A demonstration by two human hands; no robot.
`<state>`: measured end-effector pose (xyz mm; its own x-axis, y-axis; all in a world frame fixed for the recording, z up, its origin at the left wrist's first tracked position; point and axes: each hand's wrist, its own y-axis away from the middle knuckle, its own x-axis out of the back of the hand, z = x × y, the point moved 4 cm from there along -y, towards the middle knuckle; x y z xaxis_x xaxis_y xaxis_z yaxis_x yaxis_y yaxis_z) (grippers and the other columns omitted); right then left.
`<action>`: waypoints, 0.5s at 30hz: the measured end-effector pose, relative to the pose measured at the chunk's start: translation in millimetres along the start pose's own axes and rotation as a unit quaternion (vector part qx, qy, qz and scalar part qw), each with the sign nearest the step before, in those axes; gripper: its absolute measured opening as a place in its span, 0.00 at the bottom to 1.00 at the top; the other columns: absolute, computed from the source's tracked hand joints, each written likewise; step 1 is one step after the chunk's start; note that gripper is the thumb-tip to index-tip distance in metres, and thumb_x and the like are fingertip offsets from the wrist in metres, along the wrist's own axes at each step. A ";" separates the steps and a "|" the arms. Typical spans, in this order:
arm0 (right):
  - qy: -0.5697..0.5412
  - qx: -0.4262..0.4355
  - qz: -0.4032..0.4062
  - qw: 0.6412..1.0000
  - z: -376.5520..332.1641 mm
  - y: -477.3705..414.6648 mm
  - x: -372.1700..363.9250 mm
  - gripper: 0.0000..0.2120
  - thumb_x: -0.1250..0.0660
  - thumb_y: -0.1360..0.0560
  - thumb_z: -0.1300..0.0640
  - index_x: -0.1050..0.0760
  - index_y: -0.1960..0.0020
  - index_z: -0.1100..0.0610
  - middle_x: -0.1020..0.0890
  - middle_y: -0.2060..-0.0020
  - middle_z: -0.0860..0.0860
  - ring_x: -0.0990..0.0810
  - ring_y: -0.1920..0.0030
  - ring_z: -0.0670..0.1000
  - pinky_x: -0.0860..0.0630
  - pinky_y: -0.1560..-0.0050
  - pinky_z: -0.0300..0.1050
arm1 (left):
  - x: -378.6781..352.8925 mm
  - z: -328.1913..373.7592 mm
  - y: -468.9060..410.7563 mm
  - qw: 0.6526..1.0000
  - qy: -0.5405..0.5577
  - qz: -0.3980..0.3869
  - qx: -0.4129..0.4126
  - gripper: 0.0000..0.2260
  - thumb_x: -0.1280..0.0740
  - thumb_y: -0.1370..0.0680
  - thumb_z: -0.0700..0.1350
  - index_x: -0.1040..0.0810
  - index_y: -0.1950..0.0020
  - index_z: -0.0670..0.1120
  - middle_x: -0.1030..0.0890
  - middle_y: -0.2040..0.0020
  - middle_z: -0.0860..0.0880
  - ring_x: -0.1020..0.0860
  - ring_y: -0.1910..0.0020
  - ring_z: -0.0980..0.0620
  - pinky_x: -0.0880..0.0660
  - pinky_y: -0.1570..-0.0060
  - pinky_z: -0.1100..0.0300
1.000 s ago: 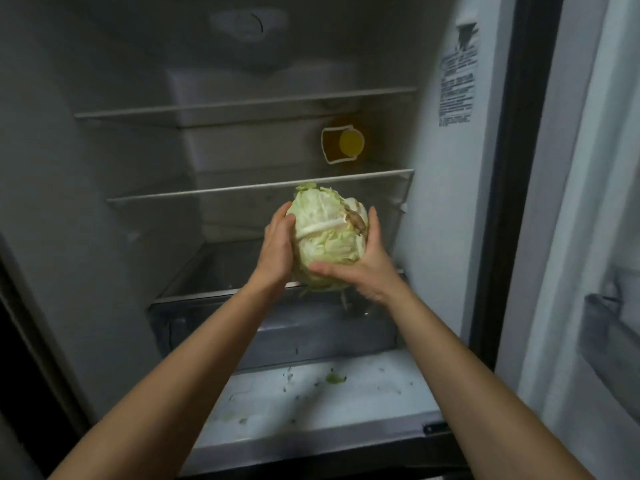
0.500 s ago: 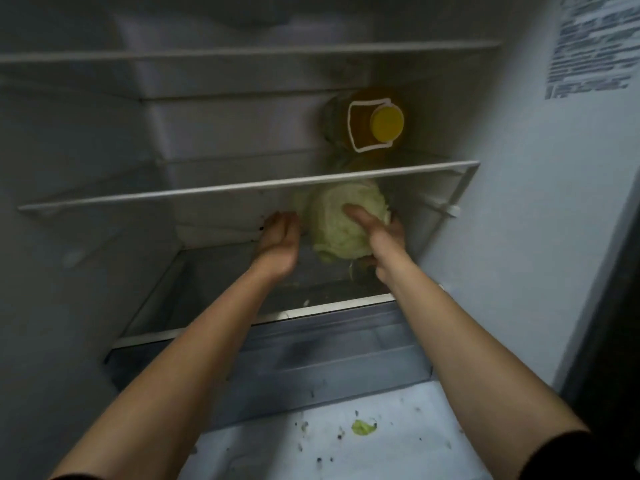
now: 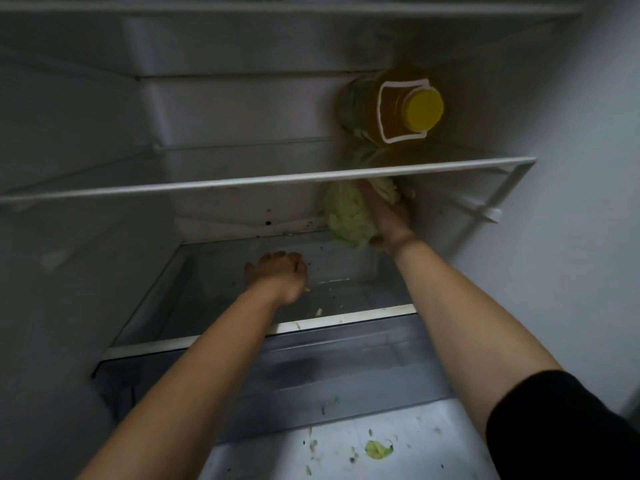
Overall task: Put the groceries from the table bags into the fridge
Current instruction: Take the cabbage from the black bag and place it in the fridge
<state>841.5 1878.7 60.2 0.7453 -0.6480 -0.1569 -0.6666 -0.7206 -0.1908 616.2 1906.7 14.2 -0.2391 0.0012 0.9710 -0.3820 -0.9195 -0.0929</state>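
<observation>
A: Nearest item?
B: Fridge floor ledge, white, soiled; one green leaf scrap and dark specks on it.

A: Next?
B: Crisper drawer, translucent front, closed. Above it a glass shelf with a white front trim, bits of leaf and crumbs on the glass.

A: Hands?
B: Two bare forearms reach in over that trim. Left hand, mid-shelf, palm down, fingers loosely curled and empty; whether it touches the glass cannot be told. Right hand, farther in at the back right; black sleeve at the upper arm.

A: Grip on the right?
B: Fingers wrapped around the right side of the cabbage, thumb beneath its lower edge.

A: Cabbage location?
B: Rear right of the lower glass shelf, close to the back wall, its top hidden by the trim of the middle shelf above. Pale green, loose outer leaves. Whether it rests on the glass cannot be told.

A: Farthest?
B: Oil bottle, amber, yellow cap, white handle, on the middle shelf's right rear, cap toward the camera. Another shelf's trim at the upper edge.
</observation>
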 end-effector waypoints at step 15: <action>0.382 0.119 0.039 0.916 -27.1 63.0 24.9 0.39 0.43 0.22 0.33 0.48 0.19 0.52 0.41 0.22 0.58 0.37 0.25 0.62 0.37 0.28 0.55 | 26.0 4.8 29.2 0.999 0.010 0.040 0.010 0.23 0.54 0.17 0.54 0.30 0.27 0.50 0.32 0.26 0.43 0.34 0.28 0.39 0.39 0.30 0.37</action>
<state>817.7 1810.5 70.5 0.4104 -0.7438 0.5276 -0.6287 -0.6499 -0.4271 603.1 1878.0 37.8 -0.2858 -0.0644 0.9561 -0.3430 -0.9248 -0.1648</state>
